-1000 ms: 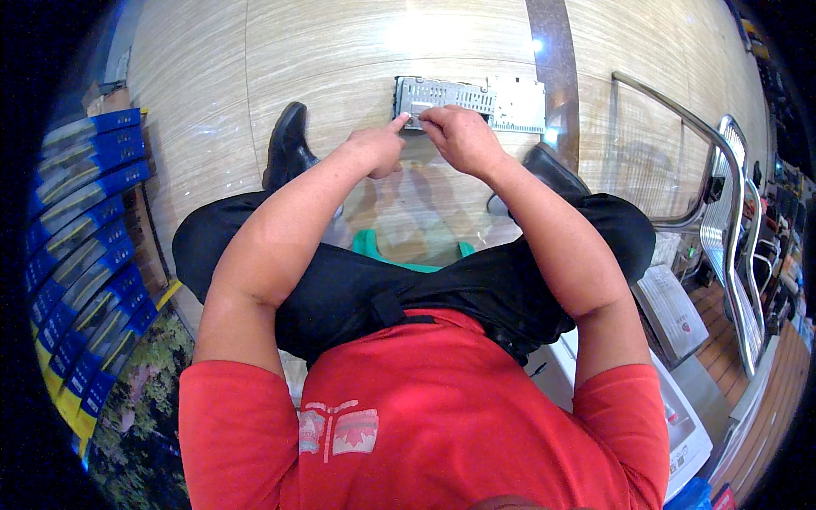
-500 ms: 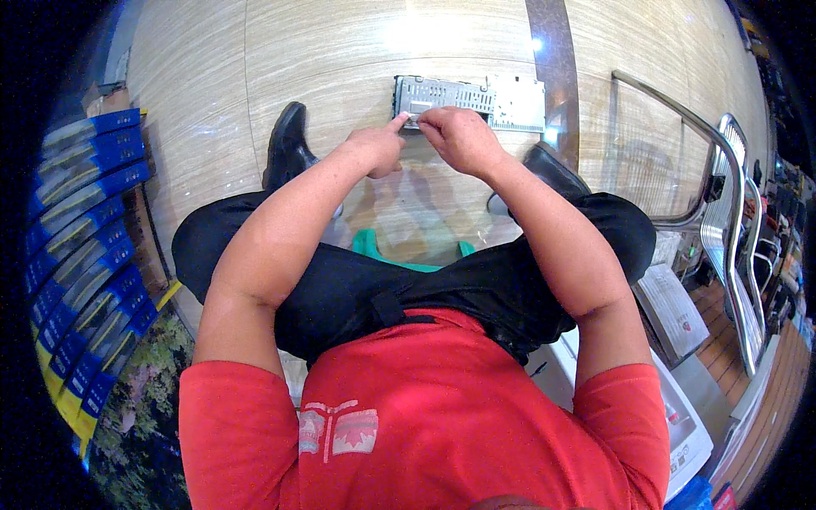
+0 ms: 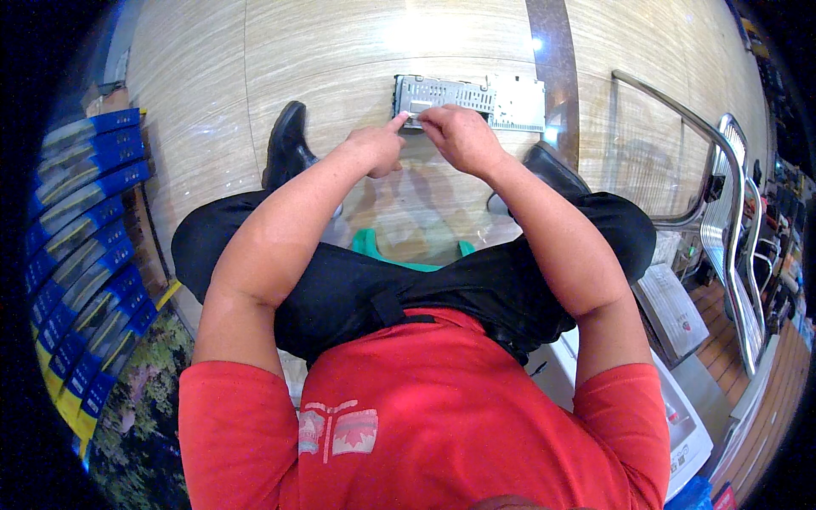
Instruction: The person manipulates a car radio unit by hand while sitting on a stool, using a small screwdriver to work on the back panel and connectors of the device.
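On the floor ahead of me lies a silver metal casing (image 3: 450,90) with rows of slots and holes, its left end dark. A paler, flat metal plate (image 3: 518,102) adjoins it on the right. My left hand (image 3: 378,150) stretches its index finger to the casing's near left edge, touching it; the lower fingers hang apart from it. My right hand (image 3: 463,140) is closed in a pinch at the casing's near side, close to the left fingertip. Whatever sits between its thumb and index finger is too small to make out.
My black shoes (image 3: 291,144) stand either side of the casing. Something green (image 3: 365,244) shows between my legs. A bent metal tube frame (image 3: 671,106) is at right, with a white box (image 3: 671,310) nearer me. Blue and yellow packages (image 3: 89,225) line the left.
My right hand has shifted very slightly at the casing's near edge, its pinch kept. The left hand and the casing look the same.
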The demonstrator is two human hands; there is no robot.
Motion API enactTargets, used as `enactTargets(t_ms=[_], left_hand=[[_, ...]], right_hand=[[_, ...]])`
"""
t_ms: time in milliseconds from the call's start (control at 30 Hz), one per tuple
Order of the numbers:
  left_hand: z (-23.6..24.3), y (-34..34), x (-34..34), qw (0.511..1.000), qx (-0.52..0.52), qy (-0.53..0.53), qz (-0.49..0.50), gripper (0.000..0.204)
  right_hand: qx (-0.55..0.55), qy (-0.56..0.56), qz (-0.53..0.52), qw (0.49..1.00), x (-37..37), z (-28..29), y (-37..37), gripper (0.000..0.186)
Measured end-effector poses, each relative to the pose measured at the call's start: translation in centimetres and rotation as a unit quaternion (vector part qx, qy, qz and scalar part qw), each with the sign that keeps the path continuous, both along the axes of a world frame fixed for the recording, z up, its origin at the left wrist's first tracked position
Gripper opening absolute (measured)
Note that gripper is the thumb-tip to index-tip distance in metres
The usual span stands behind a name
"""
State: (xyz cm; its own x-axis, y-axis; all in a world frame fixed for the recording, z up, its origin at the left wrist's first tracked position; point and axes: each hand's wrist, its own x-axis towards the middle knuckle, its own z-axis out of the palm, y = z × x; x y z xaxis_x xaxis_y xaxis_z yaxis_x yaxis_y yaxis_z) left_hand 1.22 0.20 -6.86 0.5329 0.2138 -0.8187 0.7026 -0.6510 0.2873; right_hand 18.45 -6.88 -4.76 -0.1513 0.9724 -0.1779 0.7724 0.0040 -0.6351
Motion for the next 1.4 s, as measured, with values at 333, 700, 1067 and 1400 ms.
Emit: enactTargets(t_ms=[333, 700, 1067, 1400], left_hand=[[0.0, 0.0, 0.0, 1.0, 0.001, 0.005, -0.004, 0.049], [0.0, -0.1, 0.0, 1.0, 0.006, -0.006, 0.003, 0.047], [-0.4, -0.1, -0.2, 1.0, 0.009, -0.009, -0.001, 0.046], [0.0, -0.1, -0.1, 1.0, 0.004, -0.006, -0.008, 0.048]], right_hand=[[0.003, 0.013, -0.006, 1.0, -0.1, -0.2, -0.1, 0.021], [0.007, 0.0, 0.0, 1.0, 0.2, -0.4, 0.0, 0.022], [-0.021, 0.003, 0.004, 1.0, 0.0, 0.1, 0.1, 0.022], [-0.009, -0.035, -0.014, 0.999, 0.0, 0.2, 0.2, 0.02]])
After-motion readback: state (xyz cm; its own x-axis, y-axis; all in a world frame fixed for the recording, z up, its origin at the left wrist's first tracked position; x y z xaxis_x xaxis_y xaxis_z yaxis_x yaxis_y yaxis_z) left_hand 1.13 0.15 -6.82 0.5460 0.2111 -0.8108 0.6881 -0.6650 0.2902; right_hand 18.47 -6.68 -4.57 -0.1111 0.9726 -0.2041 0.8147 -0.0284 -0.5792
